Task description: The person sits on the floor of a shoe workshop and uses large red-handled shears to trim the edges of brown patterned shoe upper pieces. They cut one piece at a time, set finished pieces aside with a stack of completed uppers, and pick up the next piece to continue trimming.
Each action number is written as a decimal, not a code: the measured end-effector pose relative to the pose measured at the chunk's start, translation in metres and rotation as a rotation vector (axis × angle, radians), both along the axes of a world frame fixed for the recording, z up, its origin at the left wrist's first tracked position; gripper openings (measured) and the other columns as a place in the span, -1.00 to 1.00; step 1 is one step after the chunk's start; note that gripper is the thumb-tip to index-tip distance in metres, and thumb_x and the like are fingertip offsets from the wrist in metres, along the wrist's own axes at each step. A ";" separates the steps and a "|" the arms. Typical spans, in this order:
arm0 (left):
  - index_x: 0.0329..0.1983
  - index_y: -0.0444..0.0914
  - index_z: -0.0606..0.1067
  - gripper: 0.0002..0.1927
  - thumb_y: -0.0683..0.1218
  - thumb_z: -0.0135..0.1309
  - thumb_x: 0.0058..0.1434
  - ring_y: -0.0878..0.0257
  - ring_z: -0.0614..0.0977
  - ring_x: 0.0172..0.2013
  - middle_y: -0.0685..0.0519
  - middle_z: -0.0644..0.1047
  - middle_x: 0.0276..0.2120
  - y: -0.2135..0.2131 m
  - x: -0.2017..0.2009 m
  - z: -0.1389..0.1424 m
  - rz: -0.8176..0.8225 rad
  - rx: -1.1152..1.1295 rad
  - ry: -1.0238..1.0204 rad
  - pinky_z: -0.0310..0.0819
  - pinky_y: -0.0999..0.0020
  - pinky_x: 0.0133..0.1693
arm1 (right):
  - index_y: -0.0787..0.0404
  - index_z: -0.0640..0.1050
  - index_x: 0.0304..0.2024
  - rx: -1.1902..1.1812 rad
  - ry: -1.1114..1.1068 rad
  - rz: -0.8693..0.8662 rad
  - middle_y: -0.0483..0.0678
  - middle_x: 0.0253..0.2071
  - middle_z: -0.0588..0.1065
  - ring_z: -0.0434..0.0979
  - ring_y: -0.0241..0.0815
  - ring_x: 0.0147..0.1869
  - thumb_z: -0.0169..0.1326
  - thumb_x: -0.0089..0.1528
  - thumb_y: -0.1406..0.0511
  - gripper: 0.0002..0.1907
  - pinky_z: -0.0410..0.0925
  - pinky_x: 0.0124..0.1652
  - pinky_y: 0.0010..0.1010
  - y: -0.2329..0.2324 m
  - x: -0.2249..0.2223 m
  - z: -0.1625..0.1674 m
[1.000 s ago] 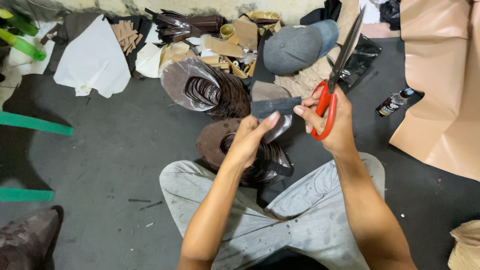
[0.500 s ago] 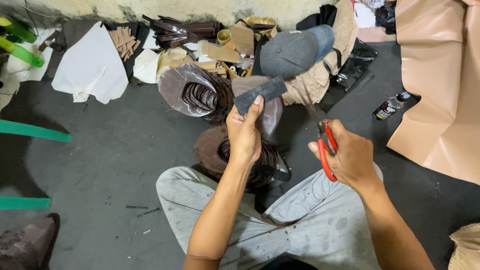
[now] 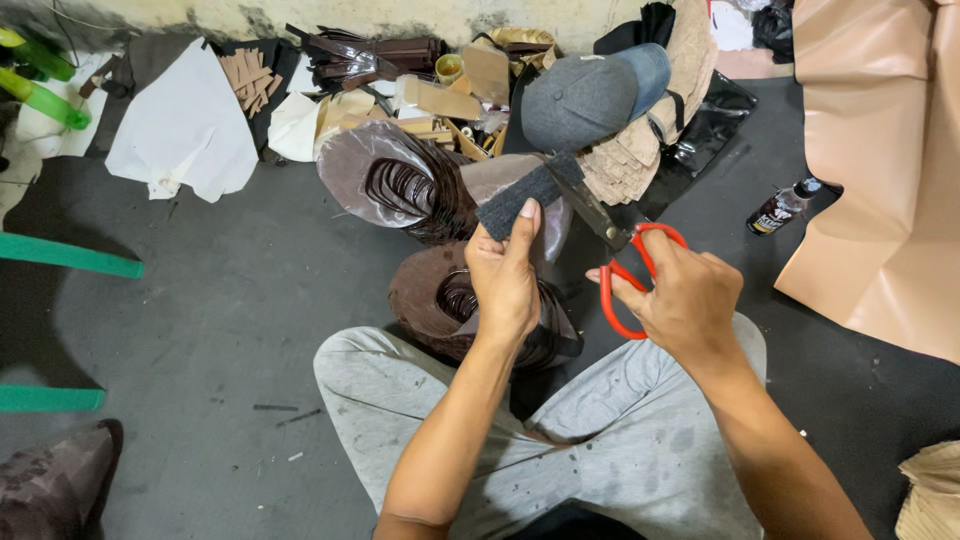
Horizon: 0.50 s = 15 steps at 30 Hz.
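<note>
Scissors [image 3: 628, 262] with red handles were gripped in the right hand [image 3: 688, 300] at centre right of the frame, fingers threaded through the loops, the dark blades angled up and left to meet the end of a dark grey strip [image 3: 528, 196]. That strip was pinched in the left hand [image 3: 505, 278] just left of centre, thumb pressed flat against its lower end, and held up above the lap. Below the hands, a stack of brown cut pieces [image 3: 440, 300] was seen on the dark floor [image 3: 220, 300] against the grey trousers [image 3: 620, 440]. A grey cap [image 3: 585, 100] was perched on scraps at upper centre, and a small dark bottle [image 3: 782, 207] was lying at right beside a tan sheet [image 3: 880, 170].
</note>
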State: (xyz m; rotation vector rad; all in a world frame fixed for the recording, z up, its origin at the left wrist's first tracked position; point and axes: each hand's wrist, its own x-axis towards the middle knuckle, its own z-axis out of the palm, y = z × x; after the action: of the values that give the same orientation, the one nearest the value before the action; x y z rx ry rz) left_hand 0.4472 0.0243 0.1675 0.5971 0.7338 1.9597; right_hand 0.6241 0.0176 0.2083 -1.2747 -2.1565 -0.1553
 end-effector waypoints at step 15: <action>0.09 -0.41 0.51 -0.75 -0.24 0.13 0.39 0.32 0.61 -0.02 0.02 0.60 -0.02 0.002 -0.003 -0.008 -0.028 -0.025 -0.012 0.48 0.40 0.09 | 0.24 0.51 -0.25 -0.137 0.084 0.142 -0.01 -0.55 0.48 0.50 0.01 -0.50 0.35 0.12 0.01 -0.53 0.29 -0.48 -0.25 -0.002 0.008 -0.004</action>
State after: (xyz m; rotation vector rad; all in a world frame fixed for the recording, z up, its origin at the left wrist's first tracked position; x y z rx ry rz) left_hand 0.4441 0.0266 0.1599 0.5775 0.7383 1.9237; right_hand 0.6326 0.0155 0.2041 -1.1752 -2.2067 0.1046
